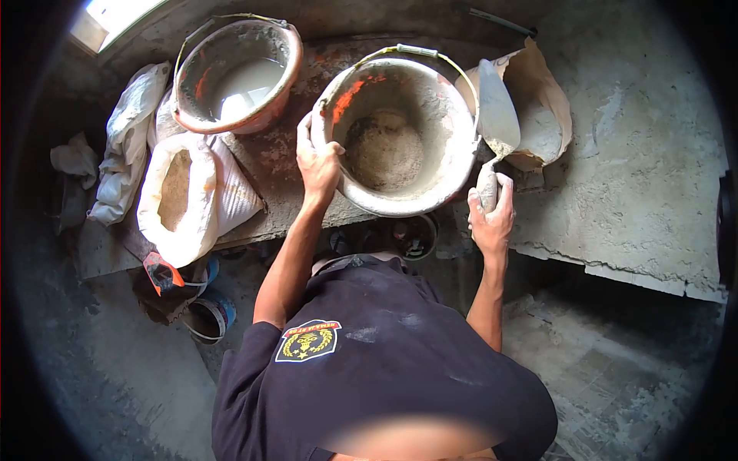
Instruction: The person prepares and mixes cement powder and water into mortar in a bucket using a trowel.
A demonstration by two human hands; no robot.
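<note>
My left hand grips the left rim of a mortar-crusted bucket, thumb over the edge and fingers around the outside. Dry-looking greyish powder or mix lies at the bottom of this bucket. Its wire handle leans toward the far side. In my right hand is a trowel, held by its handle with the blade pointing away from me. A little powder clings to the blade near its neck. Just behind the blade stands an open paper bag with grey powder inside.
A second bucket with cloudy water stands at the back left. Beside it are an open white sack of sandy material and a crumpled white sack. Small pails sit below the concrete ledge, whose front edge is broken.
</note>
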